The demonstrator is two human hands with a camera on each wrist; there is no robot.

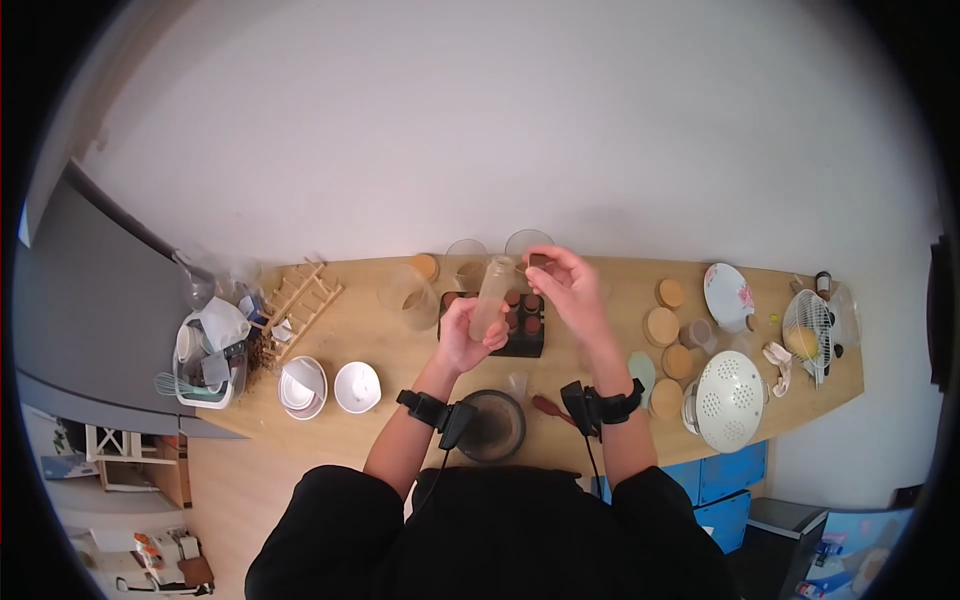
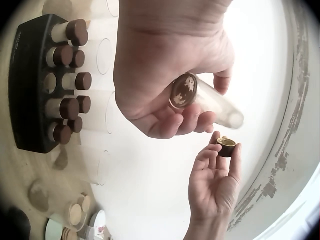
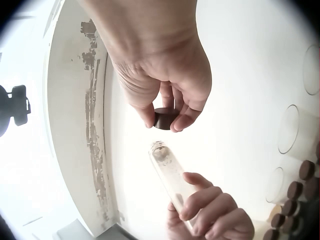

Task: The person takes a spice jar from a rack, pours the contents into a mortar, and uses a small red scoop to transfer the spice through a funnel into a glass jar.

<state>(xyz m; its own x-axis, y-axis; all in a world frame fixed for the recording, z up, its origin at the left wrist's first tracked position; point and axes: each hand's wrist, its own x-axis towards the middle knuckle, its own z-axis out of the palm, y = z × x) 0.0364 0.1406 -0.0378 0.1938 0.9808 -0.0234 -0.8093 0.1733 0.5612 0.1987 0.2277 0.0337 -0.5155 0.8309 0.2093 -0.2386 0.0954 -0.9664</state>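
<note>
My left hand (image 1: pixel 468 338) grips a clear glass tube (image 1: pixel 490 295) with a threaded, uncapped mouth, tilted slightly. Dark brown bits show at its base in the left wrist view. My right hand (image 1: pixel 572 290) pinches a dark brown cap (image 3: pixel 166 118) between thumb and fingers, just apart from the tube's mouth (image 3: pixel 160 150). The cap's gold-coloured inside (image 2: pixel 226 142) faces up in the left wrist view. Below the hands, a black rack (image 1: pixel 524 344) holds several brown-capped tubes.
Clear glass jars (image 1: pixel 408 297) stand behind and left of the rack. Nearer my body is a round dark bowl (image 1: pixel 490 426). White bowls (image 1: pixel 357 387) and a wooden rack (image 1: pixel 303 308) lie left; round wooden lids (image 1: pixel 661 327), a white colander (image 1: pixel 730 402) and a flowered plate (image 1: pixel 728 290) are right.
</note>
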